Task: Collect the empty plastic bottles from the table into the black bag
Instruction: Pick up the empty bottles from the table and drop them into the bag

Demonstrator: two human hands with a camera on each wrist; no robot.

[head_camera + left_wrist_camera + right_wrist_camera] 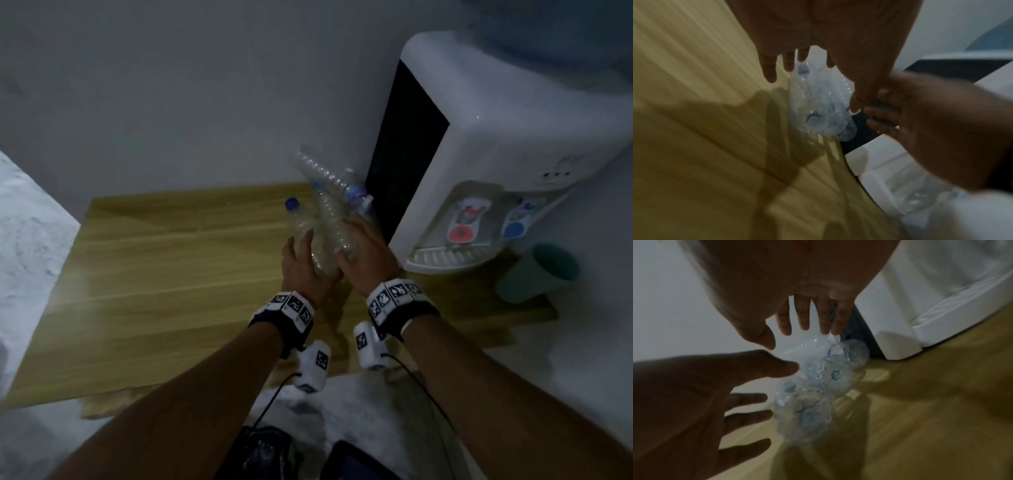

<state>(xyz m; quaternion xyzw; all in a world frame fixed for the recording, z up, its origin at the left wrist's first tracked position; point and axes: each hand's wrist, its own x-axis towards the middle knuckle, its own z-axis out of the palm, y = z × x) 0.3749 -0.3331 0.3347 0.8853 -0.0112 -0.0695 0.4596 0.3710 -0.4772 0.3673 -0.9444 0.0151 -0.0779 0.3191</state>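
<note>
Several empty clear plastic bottles (pixel 325 219), some with blue caps, stand and lean together at the back of the wooden table (pixel 171 274), against the water dispenser. My left hand (pixel 299 262) is at the left side of the cluster and my right hand (pixel 363 250) at its right side. Both hands have spread, straight fingers. The wrist views show the bottle bases (pixel 818 110) (pixel 818 386) between the two palms, with the fingers of neither hand curled round a bottle. A dark crumpled shape, apparently the black bag (pixel 263 452), lies low between my forearms.
A white water dispenser (pixel 496 154) with a black side panel stands on the table directly right of the bottles. A teal cup (pixel 537 274) lies beside it at the right. A grey wall runs behind the table. A second dark object (pixel 356 462) sits near the bag.
</note>
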